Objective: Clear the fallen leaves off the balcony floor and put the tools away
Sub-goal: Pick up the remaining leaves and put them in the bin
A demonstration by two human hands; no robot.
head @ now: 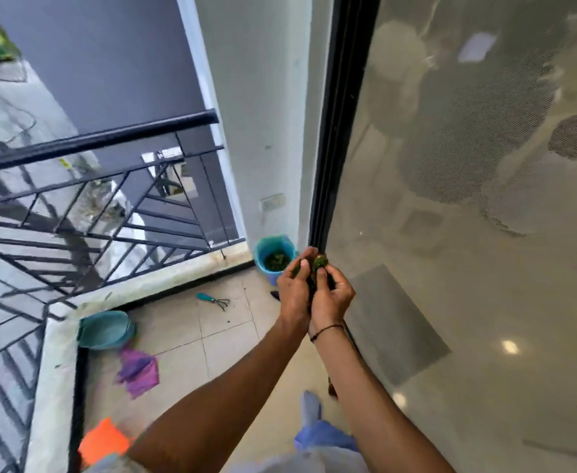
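Observation:
Both my hands are cupped together around a clump of green leaves, held above the floor just right of a blue bucket. My left hand curls round the left side of the clump and my right hand grips the right side. The bucket stands in the far corner by the door frame and holds more green leaves. A small hand rake with a teal handle lies on the tiled floor left of my hands.
A teal basin sits in the left corner, with a purple cloth beside it and an orange cloth nearer me. A black railing runs along the left. A mesh sliding door fills the right.

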